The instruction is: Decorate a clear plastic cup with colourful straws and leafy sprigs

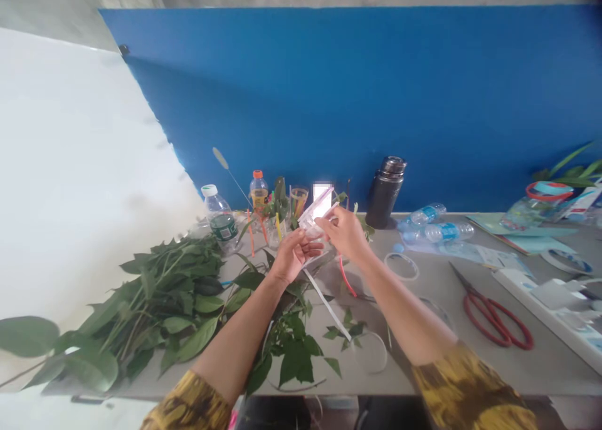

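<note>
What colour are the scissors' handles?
The scissors' handles are red; the head view shows them best.

From here I count two hands point(294, 253) point(347, 232), one black flask point(385, 195), one pair of scissors point(489, 317), two blue-labelled bottles point(427, 215) point(450, 232), one orange-capped bottle point(258, 193), one white-capped bottle point(222, 223), one power strip point(548, 314).

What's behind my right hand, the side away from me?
Past the edges of your right hand, green leaves show, with the blue board beyond. Whatever lies directly behind the palm is covered, so I can't tell.
</note>
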{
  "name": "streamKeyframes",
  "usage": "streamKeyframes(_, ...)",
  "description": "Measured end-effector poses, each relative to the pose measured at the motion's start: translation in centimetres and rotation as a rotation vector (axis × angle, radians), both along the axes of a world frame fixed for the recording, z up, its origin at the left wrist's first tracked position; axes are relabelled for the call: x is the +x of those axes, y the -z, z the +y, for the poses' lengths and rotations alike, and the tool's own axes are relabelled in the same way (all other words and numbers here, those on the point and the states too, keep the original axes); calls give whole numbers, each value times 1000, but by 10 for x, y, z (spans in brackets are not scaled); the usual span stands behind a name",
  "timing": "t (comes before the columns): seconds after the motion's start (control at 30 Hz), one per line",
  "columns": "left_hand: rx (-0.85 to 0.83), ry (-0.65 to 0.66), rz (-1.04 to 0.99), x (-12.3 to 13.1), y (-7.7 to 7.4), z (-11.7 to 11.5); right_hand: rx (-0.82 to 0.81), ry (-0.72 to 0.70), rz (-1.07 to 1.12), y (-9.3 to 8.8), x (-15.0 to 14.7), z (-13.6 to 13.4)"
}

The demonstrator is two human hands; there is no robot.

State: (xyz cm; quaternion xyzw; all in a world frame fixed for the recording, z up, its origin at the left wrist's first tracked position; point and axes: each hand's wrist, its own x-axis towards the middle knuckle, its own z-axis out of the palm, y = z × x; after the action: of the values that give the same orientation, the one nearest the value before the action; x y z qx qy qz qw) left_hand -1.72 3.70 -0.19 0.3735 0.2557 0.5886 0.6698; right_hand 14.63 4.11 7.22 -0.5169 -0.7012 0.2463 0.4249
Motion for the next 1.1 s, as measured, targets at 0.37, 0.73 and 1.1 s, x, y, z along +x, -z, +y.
streamKeyframes(0.37, 158, -172, 33, 10, -4, -4, -16, -45, -98, -4, -2, -7)
streamKeyframes(0.73, 169, -248, 52, 15, -6, -6, -8, 55, -79, 2, -10, -6)
streamKeyframes(1.1, 154, -230, 42, 15, -9, -8, -88, -122, 20, -5, -4, -8)
